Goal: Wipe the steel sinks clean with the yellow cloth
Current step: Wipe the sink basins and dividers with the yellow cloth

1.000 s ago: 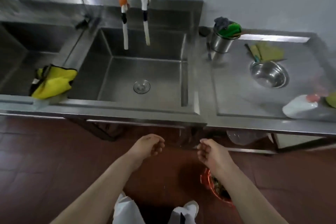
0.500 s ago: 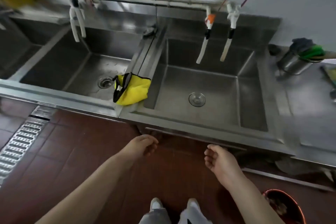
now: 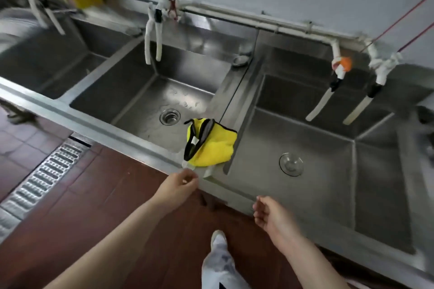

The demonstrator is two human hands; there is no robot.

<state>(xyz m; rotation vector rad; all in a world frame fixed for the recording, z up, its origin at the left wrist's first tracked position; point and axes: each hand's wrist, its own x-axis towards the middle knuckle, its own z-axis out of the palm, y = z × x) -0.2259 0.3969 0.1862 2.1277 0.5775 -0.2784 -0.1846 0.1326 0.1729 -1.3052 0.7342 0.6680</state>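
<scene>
Light: soft, even, dim daylight is falling from above.
Glare: pale sheen is showing on the middle sink and along the counter's front rim.
Shadows: faint ones are lying under the yellow cloth.
Blur: the upper left corner is smearing heavily.
Distortion: wide-angle bending is curving the wall pipe and edges.

You see a crumpled yellow cloth with black edging, grey brushed-steel sinks, dark red floor tiles, and red cords.
</scene>
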